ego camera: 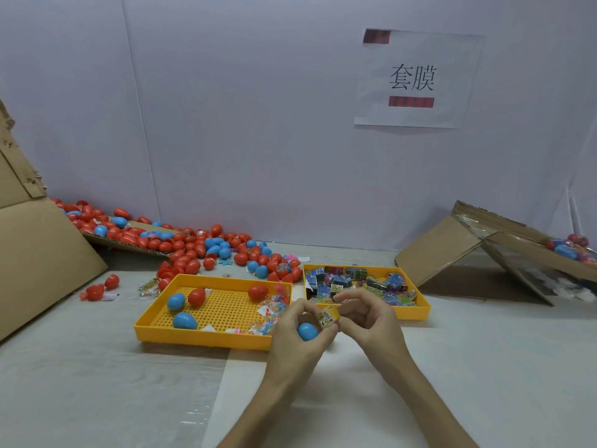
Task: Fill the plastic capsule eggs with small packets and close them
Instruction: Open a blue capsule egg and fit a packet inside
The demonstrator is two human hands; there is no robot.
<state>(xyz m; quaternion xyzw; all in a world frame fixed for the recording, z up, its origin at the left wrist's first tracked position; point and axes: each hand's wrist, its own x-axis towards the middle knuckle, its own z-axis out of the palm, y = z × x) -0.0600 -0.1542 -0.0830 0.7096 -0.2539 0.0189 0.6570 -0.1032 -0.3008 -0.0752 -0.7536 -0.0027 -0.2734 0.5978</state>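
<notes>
Head view: looks down on a pale desk (pixel 452 367). Near the middle of the desk, cups a blue egg (pixel 307 331) in the left hand (pixel 287 333), fingers curled round it. Pinches a yellow packet (pixel 328 317) between thumb and fingertips of the right hand (pixel 368 318), right at the top of the egg; cannot tell whether packet and egg touch. Just behind the hands, shows two yellow trays side by side: left tray (pixel 200 339) holding a few blue and red eggs and clear wrappers, right tray (pixel 421 310) full of packets (pixel 355 282). Toward the far left edge, shows a heap (pixel 190 253) of red and blue eggs beside a cardboard box (pixel 42 253). At the far right corner, a second box (pixel 442 250). On the wall beyond, a paper sign (pixel 416 79).
</notes>
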